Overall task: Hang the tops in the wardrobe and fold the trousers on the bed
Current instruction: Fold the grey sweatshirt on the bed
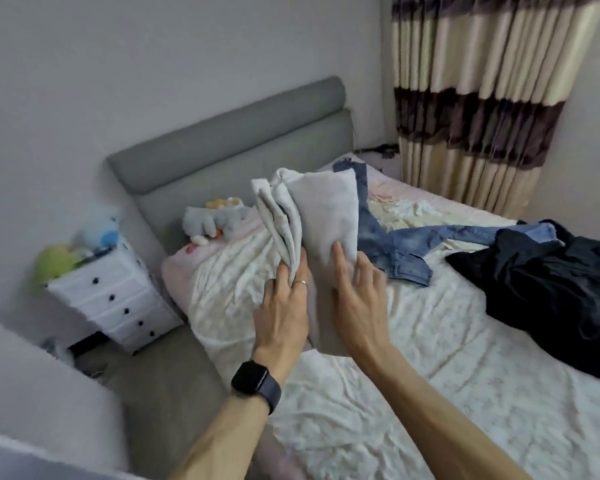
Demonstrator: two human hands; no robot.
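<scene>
Grey trousers (pixel 326 216) hide fingertips of left hand (pixel 284 306); black garment (pixel 551 289) runs off-frame.

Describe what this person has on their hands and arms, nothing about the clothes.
The left hand has a thin ring on one finger, and a black smartwatch with a dark band sits on that wrist. The right hand shows no ring or watch. No sleeves show on either arm.

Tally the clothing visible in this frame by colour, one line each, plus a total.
Light grey folded garment: 1
Blue denim jeans: 1
Black clothing heap: 1 (number of pieces inside cannot be told)
Total: 3
</scene>
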